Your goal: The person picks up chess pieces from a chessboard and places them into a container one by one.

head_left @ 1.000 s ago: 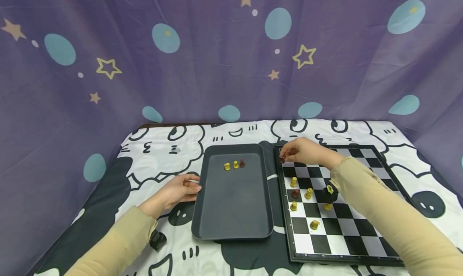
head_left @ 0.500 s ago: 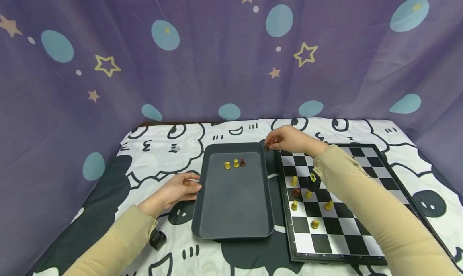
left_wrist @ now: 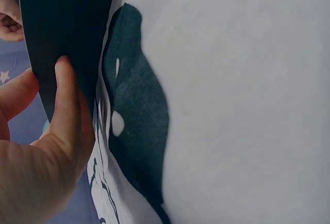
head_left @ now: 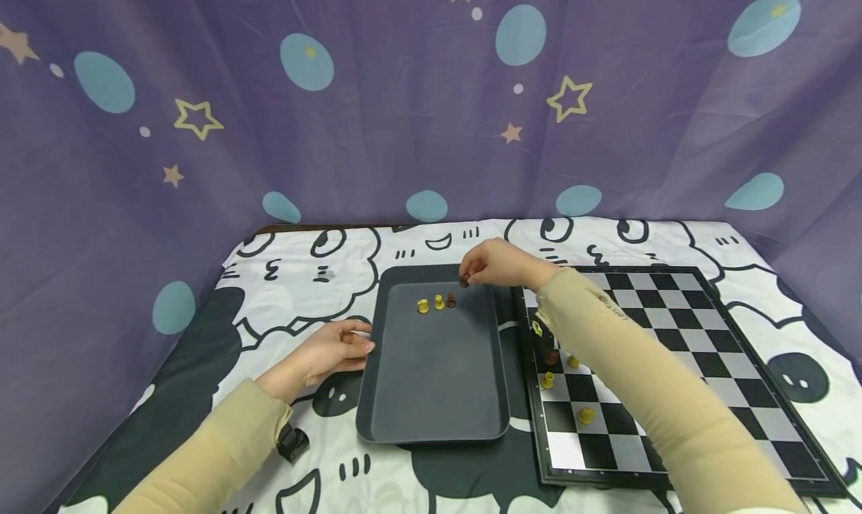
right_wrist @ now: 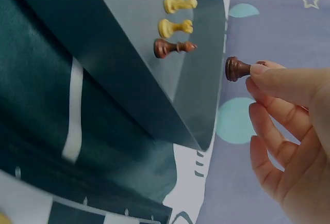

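Note:
A dark brown chess piece [right_wrist: 237, 69] is pinched between the thumb and index finger of my right hand [head_left: 497, 262], base downward, above the far right corner of the grey tray [head_left: 431, 379]. In the tray, a brown chess piece [head_left: 451, 300] stands at the right end of a short row with two yellow chess pieces [head_left: 439, 302]. My left hand [head_left: 335, 351] holds the tray's left side; in the left wrist view its thumb is at the rim and its fingers [left_wrist: 66, 87] lie against the outer wall.
Right of the tray lies a chessboard [head_left: 707, 364], partly covered by the right sleeve. On it stand a yellow piece [head_left: 586, 415], another yellow piece [head_left: 548, 381] and a brown piece [head_left: 551, 358]. A patterned cloth [head_left: 316, 274] covers the table; a purple curtain [head_left: 377, 125] hangs behind.
My right hand has carried the brown chess piece left, from the board's far left corner to over the tray. The left hand and the tray stay where they were.

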`<state>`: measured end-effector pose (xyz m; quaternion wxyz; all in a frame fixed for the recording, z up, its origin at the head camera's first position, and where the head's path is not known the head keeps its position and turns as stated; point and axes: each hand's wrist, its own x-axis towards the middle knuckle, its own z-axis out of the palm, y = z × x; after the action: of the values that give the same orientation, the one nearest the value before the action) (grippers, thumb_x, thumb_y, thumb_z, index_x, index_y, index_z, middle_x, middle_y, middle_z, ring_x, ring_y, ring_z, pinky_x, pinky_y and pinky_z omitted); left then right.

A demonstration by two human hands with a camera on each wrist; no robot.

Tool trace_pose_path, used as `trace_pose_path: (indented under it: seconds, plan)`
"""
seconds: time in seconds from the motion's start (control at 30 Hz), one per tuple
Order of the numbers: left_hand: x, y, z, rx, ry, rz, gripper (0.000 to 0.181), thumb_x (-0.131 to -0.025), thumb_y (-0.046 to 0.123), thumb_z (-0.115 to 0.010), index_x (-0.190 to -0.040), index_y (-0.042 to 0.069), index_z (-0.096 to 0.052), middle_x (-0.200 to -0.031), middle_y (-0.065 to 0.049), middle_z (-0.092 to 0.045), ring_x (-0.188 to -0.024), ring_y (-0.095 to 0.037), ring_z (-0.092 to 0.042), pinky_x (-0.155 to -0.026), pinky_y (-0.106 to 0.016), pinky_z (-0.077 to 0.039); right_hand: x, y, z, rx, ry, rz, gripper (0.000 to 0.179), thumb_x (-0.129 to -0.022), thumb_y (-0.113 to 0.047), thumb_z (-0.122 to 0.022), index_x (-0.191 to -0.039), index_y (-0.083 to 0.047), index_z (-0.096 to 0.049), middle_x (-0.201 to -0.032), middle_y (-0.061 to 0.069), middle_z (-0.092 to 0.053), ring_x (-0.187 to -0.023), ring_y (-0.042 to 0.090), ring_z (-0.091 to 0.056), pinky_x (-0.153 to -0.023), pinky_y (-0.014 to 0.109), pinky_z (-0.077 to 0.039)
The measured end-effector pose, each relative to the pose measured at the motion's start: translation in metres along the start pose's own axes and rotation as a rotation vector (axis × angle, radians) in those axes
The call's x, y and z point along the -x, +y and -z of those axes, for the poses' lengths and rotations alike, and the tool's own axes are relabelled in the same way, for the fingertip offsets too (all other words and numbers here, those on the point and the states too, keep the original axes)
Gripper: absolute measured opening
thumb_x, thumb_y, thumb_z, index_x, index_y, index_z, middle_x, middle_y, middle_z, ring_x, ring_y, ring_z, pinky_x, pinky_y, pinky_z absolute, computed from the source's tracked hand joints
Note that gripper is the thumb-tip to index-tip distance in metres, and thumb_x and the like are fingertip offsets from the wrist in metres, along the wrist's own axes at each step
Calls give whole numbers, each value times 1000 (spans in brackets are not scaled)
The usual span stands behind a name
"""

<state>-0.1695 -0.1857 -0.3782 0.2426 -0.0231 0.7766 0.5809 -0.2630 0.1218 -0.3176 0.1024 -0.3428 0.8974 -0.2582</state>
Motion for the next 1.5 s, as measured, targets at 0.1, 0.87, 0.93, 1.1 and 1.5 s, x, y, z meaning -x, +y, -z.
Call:
trace_pose_path:
  seconds: [0.1,0.87,0.93,1.1,1.5]
  plan:
    - [1,1,-1,-1,-2,-1,49,-92,2,-58,-135,-11,-38,-95,-7,-57,-82,-10,-60,-81,-31,-59,-5,-1,-6,4,-19,-11,15,-86,-3,-65,-99,-3,-72,-85,7,-70,-78,17,-63,-69,29,-55]
    - [1,-1,-1,-7,20,20,48,-93,3,-57,-136,-9,-38,-100,-10,-57,-84,-11,-61,-83,-32,-58,-19,2,-29,157,-86,-156,13,-83,-11,-71,-96,-12,-73,-95,1,-73,-92,19,-64,-95,45,-45]
    - [1,0,-1,-8,18,19,49,-93,3,-57,-136,-10,-37,-100,-10,-57,-84,-11,-61,-83,-32,-58,-19,3,-30,167,-95,-170,14,-83,-12,-71,-97,-14,-73,-95,-1,-73,-93,18,-64,-99,52,-39]
    - [1,0,-2,-3,19,18,49,-93,3,-58,-136,-10,-38,-99,-10,-57,-83,-11,-60,-82,-32,-59,-19,4,-32,167,-97,-193,16,-84,-10,-71,-99,-14,-73,-94,-1,-73,-94,19,-64,-102,57,-33]
    - [2,0,-1,-14,3,0,50,-93,2,-58,-136,-11,-37,-99,-10,-57,-84,-11,-60,-83,-33,-59,-21,9,-35,199,-86,-213,17,-83,-8,-71,-99,-14,-73,-92,-2,-73,-95,19,-63,-97,51,-35]
